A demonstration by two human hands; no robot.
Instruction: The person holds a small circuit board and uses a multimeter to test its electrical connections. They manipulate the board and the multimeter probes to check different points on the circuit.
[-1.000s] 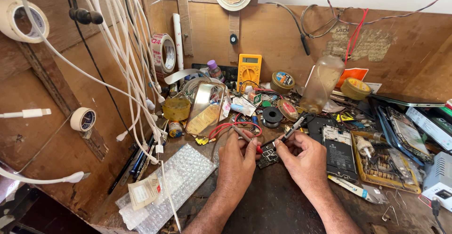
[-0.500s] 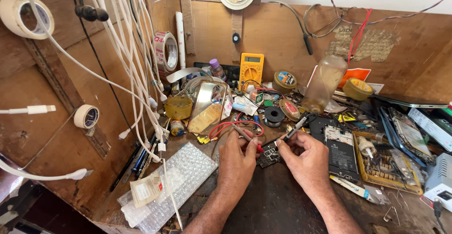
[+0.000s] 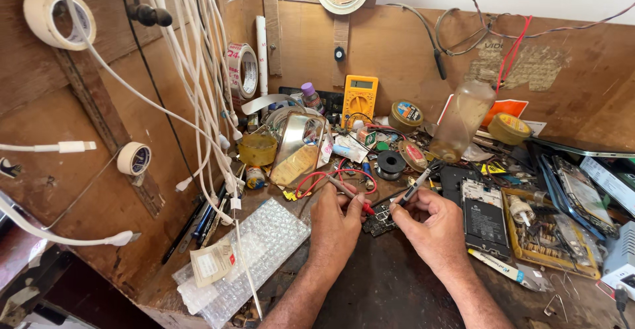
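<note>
My left hand (image 3: 337,226) grips a red multimeter probe (image 3: 350,195), its tip pointing down at a small dark circuit board (image 3: 379,221) lying on the bench between my hands. In my right hand (image 3: 433,226) is the black probe (image 3: 415,187), held like a pen with its tip on the same board. Red and black leads (image 3: 317,178) loop back toward a yellow multimeter (image 3: 359,97) leaning against the back wall.
A sheet of bubble wrap (image 3: 248,256) lies left of my hands. An opened phone (image 3: 483,216) and a yellow tray of parts (image 3: 546,236) sit to the right. Tape rolls (image 3: 58,17), solder tins, a plastic bottle (image 3: 463,121) and hanging white cables (image 3: 198,91) crowd the back and left.
Both hands have stayed on the board with the probes, shifting only slightly. The view has tilted a little.
</note>
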